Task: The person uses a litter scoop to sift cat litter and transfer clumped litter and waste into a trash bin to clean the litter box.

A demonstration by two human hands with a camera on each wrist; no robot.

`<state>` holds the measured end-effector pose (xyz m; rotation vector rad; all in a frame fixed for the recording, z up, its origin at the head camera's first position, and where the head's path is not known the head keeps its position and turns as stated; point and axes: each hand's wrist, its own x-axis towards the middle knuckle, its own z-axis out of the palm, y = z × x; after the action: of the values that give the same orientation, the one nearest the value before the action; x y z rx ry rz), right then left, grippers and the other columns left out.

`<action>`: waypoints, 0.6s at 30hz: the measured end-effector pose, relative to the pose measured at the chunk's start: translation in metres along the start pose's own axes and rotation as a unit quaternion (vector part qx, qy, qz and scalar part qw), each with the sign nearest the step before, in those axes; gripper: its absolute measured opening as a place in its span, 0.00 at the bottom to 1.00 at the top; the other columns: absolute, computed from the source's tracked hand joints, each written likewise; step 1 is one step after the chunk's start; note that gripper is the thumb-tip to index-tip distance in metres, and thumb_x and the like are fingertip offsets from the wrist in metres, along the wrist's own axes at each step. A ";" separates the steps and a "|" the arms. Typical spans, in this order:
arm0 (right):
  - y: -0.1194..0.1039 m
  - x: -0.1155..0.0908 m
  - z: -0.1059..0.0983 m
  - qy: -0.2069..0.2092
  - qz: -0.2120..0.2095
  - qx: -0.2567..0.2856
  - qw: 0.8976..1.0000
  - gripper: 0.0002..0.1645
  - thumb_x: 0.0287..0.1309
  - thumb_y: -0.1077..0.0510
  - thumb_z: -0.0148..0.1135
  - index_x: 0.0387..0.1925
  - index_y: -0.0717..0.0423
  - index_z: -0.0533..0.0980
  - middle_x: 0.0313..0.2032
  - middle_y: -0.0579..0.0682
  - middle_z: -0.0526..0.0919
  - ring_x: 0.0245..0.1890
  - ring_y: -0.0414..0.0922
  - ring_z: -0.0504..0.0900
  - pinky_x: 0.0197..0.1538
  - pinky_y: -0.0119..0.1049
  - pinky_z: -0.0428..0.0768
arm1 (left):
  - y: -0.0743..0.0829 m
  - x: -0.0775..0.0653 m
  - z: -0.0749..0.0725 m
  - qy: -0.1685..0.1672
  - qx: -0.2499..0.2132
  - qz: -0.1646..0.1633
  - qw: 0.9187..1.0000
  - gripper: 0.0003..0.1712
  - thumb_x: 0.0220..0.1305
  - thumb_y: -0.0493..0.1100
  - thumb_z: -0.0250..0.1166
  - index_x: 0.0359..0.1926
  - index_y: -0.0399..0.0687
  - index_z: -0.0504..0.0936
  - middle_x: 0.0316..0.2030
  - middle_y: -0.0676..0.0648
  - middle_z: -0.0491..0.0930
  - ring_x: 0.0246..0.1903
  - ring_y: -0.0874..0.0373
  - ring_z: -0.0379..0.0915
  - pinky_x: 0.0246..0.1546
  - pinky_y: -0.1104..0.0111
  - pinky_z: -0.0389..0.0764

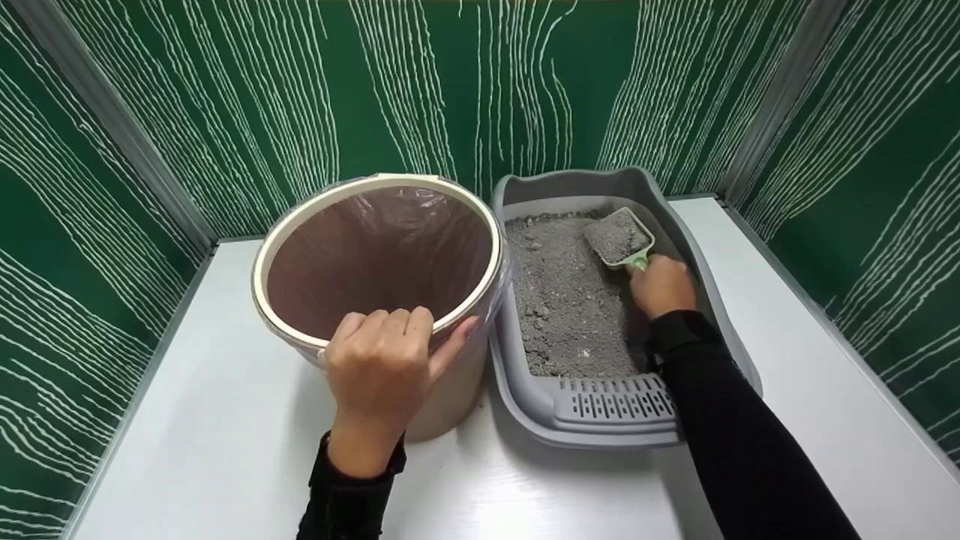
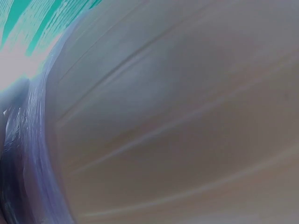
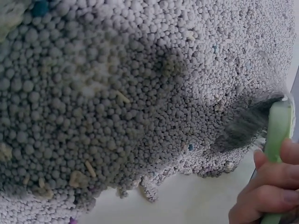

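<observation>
Nearest, toward seven o'clock in the head view, the left hand (image 1: 382, 367) has its fingers hooked over the near rim of a bin (image 1: 454, 401), thumb lying along the outside; that hold probably steadies the bin and pins the lining bag (image 1: 375, 255) against slipping. The bin stands on the white table (image 1: 225, 390) around nine o'clock. Just beside it, at three to four o'clock, sits a grey litter tray (image 1: 525, 397), its slotted step (image 1: 615, 397) at the tray's own six o'clock. That closeness likely keeps the reach between them short (whether they touch, I can't tell). Farther in, at three o'clock, the right hand (image 1: 664, 287) grips the green handle of a scoop (image 1: 637, 261). The scoop, toward the tray's twelve o'clock, is heaped with grey litter (image 1: 570, 300), presumably held face-up so nothing spills. Beyond, at twelve o'clock, rises a green, white-streaked wall (image 1: 457, 90).
</observation>
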<state>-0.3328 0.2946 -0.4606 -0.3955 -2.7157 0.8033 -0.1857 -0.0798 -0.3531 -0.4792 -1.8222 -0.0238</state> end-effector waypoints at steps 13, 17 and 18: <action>-0.006 0.002 0.000 0.016 0.000 0.001 1.000 0.28 0.74 0.46 0.55 0.60 0.66 0.73 0.55 0.75 0.81 0.55 0.72 0.80 0.55 0.66 0.75 | 0.000 0.000 0.001 0.002 0.000 0.002 1.000 0.37 0.63 0.68 0.65 0.13 0.49 0.62 0.08 0.51 0.61 0.09 0.53 0.59 0.19 0.63 0.59; -0.008 0.001 0.000 0.034 -0.015 -0.001 0.999 0.27 0.73 0.46 0.57 0.58 0.65 0.77 0.55 0.72 0.82 0.54 0.71 0.81 0.54 0.66 0.75 | 0.000 0.000 0.001 0.002 0.003 0.002 1.000 0.37 0.63 0.68 0.64 0.13 0.49 0.62 0.08 0.50 0.61 0.09 0.52 0.59 0.19 0.63 0.58; -0.008 0.001 0.000 0.036 -0.018 -0.002 0.999 0.26 0.73 0.46 0.57 0.56 0.65 0.78 0.54 0.71 0.83 0.53 0.71 0.82 0.53 0.66 0.75 | 0.000 0.000 0.001 0.001 0.003 0.001 1.000 0.37 0.63 0.68 0.64 0.13 0.49 0.62 0.08 0.50 0.61 0.09 0.52 0.59 0.19 0.62 0.58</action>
<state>-0.3356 0.2885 -0.4557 -0.3681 -2.6505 0.7604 -0.1866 -0.0799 -0.3537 -0.4762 -1.8185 -0.0174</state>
